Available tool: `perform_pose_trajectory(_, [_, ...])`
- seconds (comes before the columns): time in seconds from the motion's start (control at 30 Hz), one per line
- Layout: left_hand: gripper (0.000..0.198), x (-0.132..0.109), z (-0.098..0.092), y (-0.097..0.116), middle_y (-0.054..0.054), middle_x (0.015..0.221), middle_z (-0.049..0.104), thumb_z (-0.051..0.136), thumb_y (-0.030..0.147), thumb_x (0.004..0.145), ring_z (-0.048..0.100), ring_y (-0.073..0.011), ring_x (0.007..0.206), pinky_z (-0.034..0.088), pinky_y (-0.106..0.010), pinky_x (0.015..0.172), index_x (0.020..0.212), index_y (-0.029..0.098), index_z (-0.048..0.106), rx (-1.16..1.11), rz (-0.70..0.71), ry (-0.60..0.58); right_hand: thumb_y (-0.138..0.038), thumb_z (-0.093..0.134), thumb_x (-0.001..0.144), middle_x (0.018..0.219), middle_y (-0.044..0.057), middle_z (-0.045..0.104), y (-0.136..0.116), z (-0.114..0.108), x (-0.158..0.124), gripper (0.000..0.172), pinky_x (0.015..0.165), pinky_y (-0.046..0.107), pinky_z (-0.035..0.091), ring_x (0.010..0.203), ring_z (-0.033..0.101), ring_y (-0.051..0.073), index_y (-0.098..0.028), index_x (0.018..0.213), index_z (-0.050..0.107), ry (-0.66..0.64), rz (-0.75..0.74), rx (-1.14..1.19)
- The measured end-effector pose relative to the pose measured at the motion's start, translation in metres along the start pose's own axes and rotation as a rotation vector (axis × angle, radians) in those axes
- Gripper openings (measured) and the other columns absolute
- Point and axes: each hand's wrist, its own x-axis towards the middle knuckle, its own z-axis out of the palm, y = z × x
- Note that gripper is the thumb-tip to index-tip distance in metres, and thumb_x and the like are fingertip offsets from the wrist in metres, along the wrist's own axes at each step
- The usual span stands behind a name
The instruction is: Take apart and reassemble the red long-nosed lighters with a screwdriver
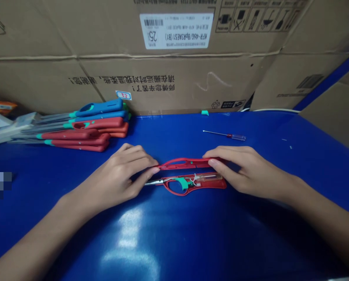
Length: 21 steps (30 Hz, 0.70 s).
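Observation:
My left hand (133, 168) pinches the left tip of a red lighter shell half (180, 164), and the fingers of my right hand (239, 168) grip its right end. Just below it on the blue table lies the other half of the long-necked lighter (177, 192), inner side up. In this lower half show a green trigger (182, 182), a clear fuel tank (209, 177), thin white wires and a metal tube (154, 182) that runs left under my left hand. The two halves are apart, roughly parallel.
Several blue and red long-necked lighters (95, 124) are piled at the left back. A small screwdriver (235, 137) lies behind my right hand. A green piece (205, 112) sits by the cardboard wall (192, 86). The blue table (174, 242) shines in front.

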Motion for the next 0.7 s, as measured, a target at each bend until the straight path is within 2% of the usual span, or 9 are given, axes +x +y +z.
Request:
perform_pose_trajectory(0.37, [0.014,-0.0004,-0.0031,0.0039,-0.004,0.086,0.065,0.052,0.025,0.093,0.057,-0.0184,0.081,0.042,-0.034,0.079,0.094,0.018,0.065,-0.037,0.001,-0.022,-0.023,0.059,0.085,0.095,0.004,0.064,-0.0012,-0.0041,-0.0013,0.015,0.072,0.028,0.047,0.081,0.06,0.015,-0.019,0.098,0.063,-0.07,-0.048,0.047])
perform_pose_trajectory(0.6, [0.009,-0.0014,-0.002,0.0063,-0.003,0.085,0.063,0.056,0.022,0.088,0.056,-0.0182,0.08,0.041,-0.036,0.082,0.09,0.018,0.063,-0.081,0.024,-0.098,-0.015,0.061,0.076,0.095,-0.001,0.061,-0.0073,-0.0049,-0.0013,0.021,0.069,0.026,0.045,0.08,0.058,0.013,-0.023,0.096,0.064,-0.258,0.057,0.05])
perform_pose_trajectory(0.7, [0.01,-0.0009,-0.0009,0.006,-0.003,0.083,0.063,0.055,0.022,0.089,0.054,-0.0178,0.079,0.04,-0.036,0.08,0.09,0.018,0.064,-0.076,0.028,-0.113,-0.017,0.062,0.076,0.095,-0.001,0.061,-0.0081,-0.0056,-0.001,0.022,0.068,0.026,0.044,0.08,0.057,0.013,-0.024,0.097,0.064,-0.28,0.08,0.043])
